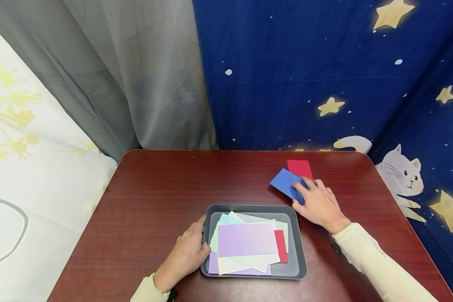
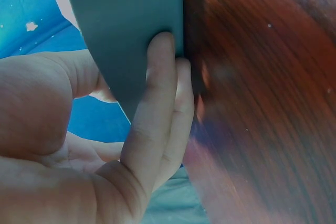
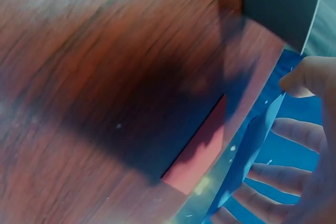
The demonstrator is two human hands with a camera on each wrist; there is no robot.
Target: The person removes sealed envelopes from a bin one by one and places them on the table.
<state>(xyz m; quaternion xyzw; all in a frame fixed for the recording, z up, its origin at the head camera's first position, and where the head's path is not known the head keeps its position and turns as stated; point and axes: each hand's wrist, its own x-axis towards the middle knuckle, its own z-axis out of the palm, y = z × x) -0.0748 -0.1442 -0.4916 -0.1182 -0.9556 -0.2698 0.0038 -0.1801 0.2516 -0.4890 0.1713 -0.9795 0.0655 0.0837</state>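
Blue card [image 1: 285, 181] is pinched between the thumb and spread fingers of the right hand [image 1: 318, 205], held just above the surface [image 1: 154, 188] near a red card [image 1: 301, 167]. By the left hand [image 1: 186, 251] the tray [image 1: 301, 251] is gripped, thumb over its left rim, gently bent fingers outside; piled cards [image 1: 247, 239] are contained within.

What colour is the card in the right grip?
The card is blue, clearest in the head view.
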